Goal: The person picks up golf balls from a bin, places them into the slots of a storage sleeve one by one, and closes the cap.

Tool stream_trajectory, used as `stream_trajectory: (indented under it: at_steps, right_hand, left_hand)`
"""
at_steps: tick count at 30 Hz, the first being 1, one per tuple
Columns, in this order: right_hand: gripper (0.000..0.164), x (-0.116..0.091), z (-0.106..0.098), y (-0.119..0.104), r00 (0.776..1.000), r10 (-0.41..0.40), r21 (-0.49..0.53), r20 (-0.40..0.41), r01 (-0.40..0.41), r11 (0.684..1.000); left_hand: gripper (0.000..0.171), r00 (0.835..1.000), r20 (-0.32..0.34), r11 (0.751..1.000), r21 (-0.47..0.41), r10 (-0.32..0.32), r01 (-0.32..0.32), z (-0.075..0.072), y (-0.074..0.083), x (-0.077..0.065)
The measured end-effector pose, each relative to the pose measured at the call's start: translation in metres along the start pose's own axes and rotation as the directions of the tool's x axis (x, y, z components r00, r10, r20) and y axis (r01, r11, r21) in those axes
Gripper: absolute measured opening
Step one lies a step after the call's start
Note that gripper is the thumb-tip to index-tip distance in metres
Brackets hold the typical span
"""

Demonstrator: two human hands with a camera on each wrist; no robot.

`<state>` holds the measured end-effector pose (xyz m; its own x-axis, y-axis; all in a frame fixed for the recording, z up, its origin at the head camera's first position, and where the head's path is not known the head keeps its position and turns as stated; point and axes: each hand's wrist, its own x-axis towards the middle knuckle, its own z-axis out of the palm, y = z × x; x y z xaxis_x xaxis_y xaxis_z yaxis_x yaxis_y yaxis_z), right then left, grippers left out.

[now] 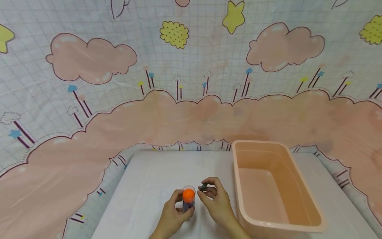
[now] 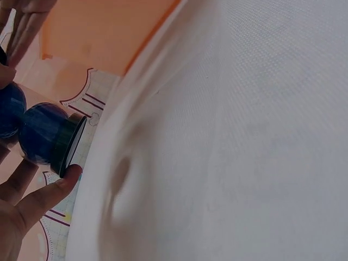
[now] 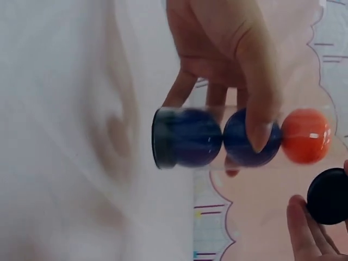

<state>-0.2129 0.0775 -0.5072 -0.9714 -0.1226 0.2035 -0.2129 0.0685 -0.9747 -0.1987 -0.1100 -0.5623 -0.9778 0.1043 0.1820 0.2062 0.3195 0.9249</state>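
Observation:
My left hand (image 1: 172, 215) grips a clear plastic tube (image 1: 185, 206) above the white table, thumb and fingers on opposite sides. An orange ball (image 1: 188, 195) sits in the tube's uncapped upper end. Below it, in the right wrist view, come two blue balls, one at the bottom (image 3: 197, 138) and one in the middle (image 3: 236, 133), partly behind the thumb. A dark green cap (image 3: 165, 138) closes the tube's bottom. My right hand (image 1: 219, 204) pinches a dark round cap (image 1: 203, 187) just right of the tube's top, apart from it.
A peach plastic basin (image 1: 235, 166) stands on the right of the white-covered table (image 1: 155, 176), close to my right forearm. Behind the table hangs a patterned cloth (image 1: 194, 119) with clouds and stars.

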Motion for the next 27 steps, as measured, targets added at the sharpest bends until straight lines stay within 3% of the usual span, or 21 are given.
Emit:
stream_trajectory:
  at_steps: [4, 8, 10, 18, 23, 27]
  right_hand:
    - [0.038, -0.005, 0.000, -0.006, 0.993, -0.121, 0.021, -0.016, 0.121, 0.992]
    - [0.030, -0.008, 0.001, -0.010, 0.964, -0.267, -0.013, -0.012, 0.267, 0.964]
    - [0.025, -0.009, 0.002, -0.010, 0.953, -0.303, -0.032, 0.003, 0.303, 0.953]
    - [0.019, -0.013, -0.002, -0.007, 0.950, -0.310, -0.098, 0.040, 0.313, 0.945]
    - [0.017, -0.013, -0.005, -0.003, 0.958, -0.279, -0.069, 0.064, 0.283, 0.957]
    - [0.024, -0.014, -0.009, -0.002, 0.954, -0.285, -0.091, 0.094, 0.294, 0.951]
  left_hand:
    - [0.050, 0.999, 0.017, 0.999, 0.014, 0.032, -0.033, 0.002, -0.002, 0.003]
    - [0.049, 0.998, 0.043, 0.998, 0.002, 0.055, -0.056, 0.005, -0.003, 0.006]
    - [0.048, 0.994, 0.072, 0.997, -0.006, 0.081, -0.081, 0.007, -0.004, 0.007]
    - [0.045, 0.984, 0.119, 0.992, -0.015, 0.130, -0.129, 0.012, 0.000, 0.011]
    - [0.037, 0.980, 0.137, 0.989, 0.001, 0.146, -0.147, 0.015, 0.006, 0.011]
    - [0.034, 0.976, 0.155, 0.988, 0.000, 0.155, -0.156, 0.018, 0.008, 0.012]
